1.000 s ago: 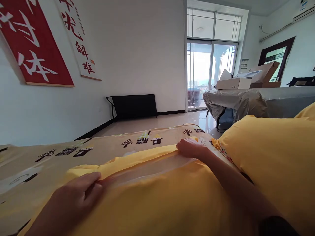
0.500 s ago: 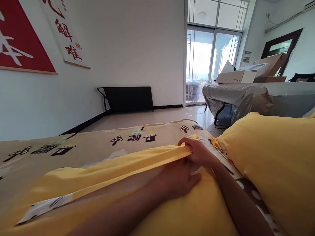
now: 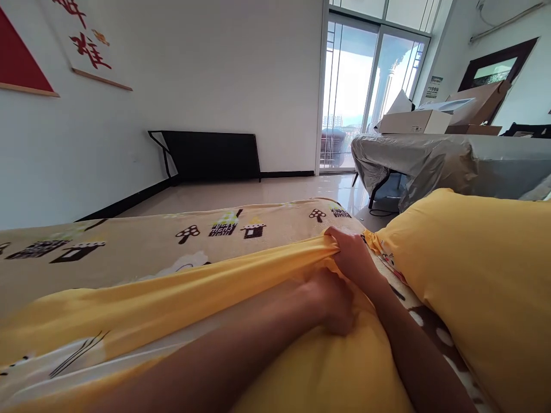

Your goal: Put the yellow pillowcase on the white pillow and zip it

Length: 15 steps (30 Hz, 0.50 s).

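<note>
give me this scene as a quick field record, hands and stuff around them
right hand: grips the edge of the yellow cover, fingers closed on the cloth
left hand: pressed into the yellow cover just below the right hand, fingers curled; grip unclear
bedsheet: beige, printed with houses and trees, under the cover
yellow pillow: to the right of both hands
background: covered table with boxes, glass door

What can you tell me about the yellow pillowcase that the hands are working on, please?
The yellow pillowcase is smooth plain cloth, stretched over a pillow lying flat on the patterned bedsheet. Its open edge runs along the far side, showing a pale printed inner pillow. The right hand pinches its far corner; the left hand presses in just beside it. A second yellow pillow lies to its right.
</note>
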Tool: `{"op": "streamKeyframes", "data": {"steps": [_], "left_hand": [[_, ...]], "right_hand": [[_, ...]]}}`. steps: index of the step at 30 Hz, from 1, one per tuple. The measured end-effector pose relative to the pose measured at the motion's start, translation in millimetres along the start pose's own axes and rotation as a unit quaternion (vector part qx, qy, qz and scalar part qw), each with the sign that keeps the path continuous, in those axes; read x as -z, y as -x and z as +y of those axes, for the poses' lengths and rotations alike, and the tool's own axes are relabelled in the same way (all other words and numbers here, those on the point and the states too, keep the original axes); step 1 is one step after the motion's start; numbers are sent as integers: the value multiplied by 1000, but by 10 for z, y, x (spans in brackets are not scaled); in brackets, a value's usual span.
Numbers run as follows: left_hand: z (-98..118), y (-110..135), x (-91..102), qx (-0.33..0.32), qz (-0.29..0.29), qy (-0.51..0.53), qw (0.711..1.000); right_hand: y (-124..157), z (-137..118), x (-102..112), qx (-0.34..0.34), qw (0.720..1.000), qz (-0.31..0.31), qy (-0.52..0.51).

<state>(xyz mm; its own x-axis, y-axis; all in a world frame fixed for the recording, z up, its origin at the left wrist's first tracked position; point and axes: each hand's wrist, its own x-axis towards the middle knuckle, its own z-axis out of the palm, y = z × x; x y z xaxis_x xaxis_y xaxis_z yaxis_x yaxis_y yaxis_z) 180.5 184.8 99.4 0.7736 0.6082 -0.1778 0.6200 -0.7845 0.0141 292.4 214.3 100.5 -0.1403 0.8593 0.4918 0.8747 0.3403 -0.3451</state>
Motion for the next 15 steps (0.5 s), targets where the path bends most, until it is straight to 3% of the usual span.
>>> {"op": "streamKeyframes", "data": {"steps": [3,6,9,12,15], "left_hand": [[-147,-42,-150,-13,68,97,993],[-286,-45,-287,49,159,204,965],[-312,-78,-333,107,246,243,932],[-262,-91,-315,72,215,212,951],[-223,-77,-300,59,147,135,978]], "right_hand": [[-65,99,-125,20,995,12,-97],[-129,176,-228,17,982,4,-186],[-153,221,-247,2,956,-30,-292],[-150,254,-205,5,928,-71,-366],[-140,268,-160,10,934,-77,-349]]}}
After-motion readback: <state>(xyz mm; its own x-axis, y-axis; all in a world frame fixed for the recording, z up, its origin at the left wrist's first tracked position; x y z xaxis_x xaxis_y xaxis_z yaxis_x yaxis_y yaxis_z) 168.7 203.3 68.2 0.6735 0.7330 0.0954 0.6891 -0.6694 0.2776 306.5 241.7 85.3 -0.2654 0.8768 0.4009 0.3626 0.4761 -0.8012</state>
